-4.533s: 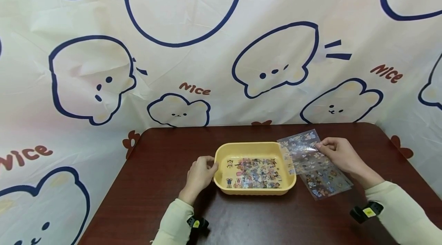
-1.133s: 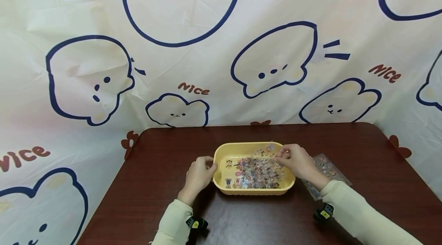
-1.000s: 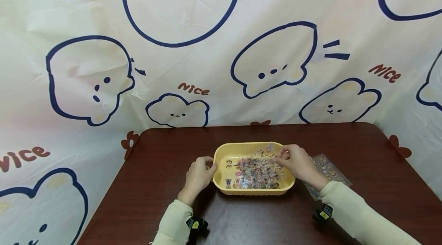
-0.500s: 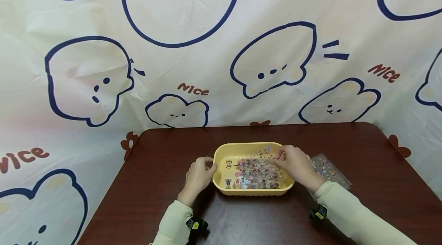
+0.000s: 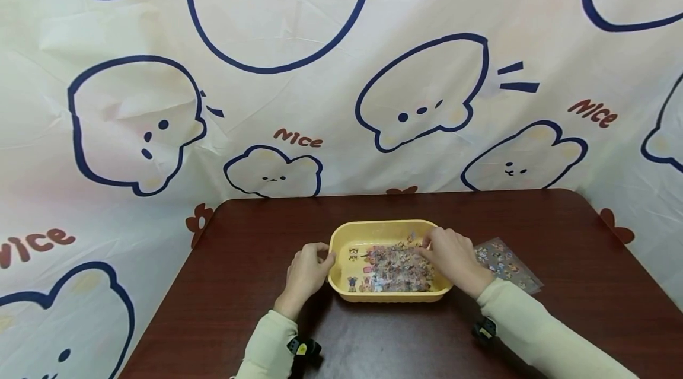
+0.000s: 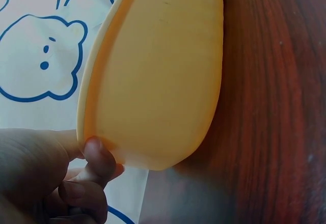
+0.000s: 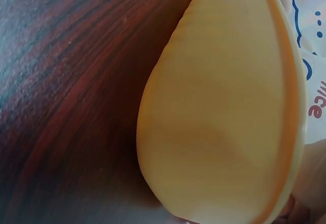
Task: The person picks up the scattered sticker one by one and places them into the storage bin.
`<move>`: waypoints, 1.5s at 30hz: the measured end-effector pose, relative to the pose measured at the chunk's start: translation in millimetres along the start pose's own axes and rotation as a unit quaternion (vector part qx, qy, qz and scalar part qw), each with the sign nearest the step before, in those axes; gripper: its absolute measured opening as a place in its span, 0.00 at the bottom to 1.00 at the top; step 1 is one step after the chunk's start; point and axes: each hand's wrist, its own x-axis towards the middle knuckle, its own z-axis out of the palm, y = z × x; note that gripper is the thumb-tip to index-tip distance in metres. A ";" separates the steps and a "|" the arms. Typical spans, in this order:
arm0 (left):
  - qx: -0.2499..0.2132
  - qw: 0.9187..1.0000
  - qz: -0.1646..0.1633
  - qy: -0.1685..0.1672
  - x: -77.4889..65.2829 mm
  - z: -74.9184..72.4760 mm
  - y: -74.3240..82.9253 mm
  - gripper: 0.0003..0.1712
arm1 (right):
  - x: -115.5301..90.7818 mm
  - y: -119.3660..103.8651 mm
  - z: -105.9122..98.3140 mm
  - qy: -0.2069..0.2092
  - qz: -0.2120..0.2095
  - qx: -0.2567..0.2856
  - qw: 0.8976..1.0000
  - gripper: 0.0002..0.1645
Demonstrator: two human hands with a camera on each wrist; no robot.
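Observation:
A yellow plastic tray [image 5: 392,297] sits on the table, holding clear sticker sheets [image 5: 397,269] printed with small cartoon figures. My left hand [image 5: 306,275] grips the tray's left end; the left wrist view shows the thumb and fingers pinching its rim. Reaching over the right end, my right hand [image 5: 453,257] pinches the right edge of the top sticker sheet inside the tray. From the right wrist, the tray wall [image 7: 219,107] covers most of the view and hides the fingertips. Another clear sticker sheet [image 5: 509,266] lies on the table, partly behind the right hand.
The dark brown wooden table [image 5: 267,225] reaches back to a white cloth [image 5: 331,100] with blue cartoon outlines hanging behind it. Black wrist cameras are strapped at the left sleeve [image 5: 269,337] and the right sleeve [image 5: 533,319].
My right hand has carried a sticker sheet left from above the table into the tray, then edged lower and slightly left with it. My left hand keeps its grip on the tray.

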 end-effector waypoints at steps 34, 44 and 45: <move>-0.008 1.000 -0.007 -0.008 -2.2 -0.8 -0.4 0.19 | -3.5 -11.5 9.4 -0.007 -0.035 -0.046 0.998 0.34; -0.001 1.000 -0.002 0.001 -1.5 0.1 0.6 0.18 | -2.1 -8.3 1.5 -0.031 -0.007 -0.011 0.999 0.23; 0.001 1.000 -0.004 0.002 -1.4 0.1 0.6 0.18 | -1.9 -7.8 0.7 -0.034 -0.006 -0.006 0.999 0.23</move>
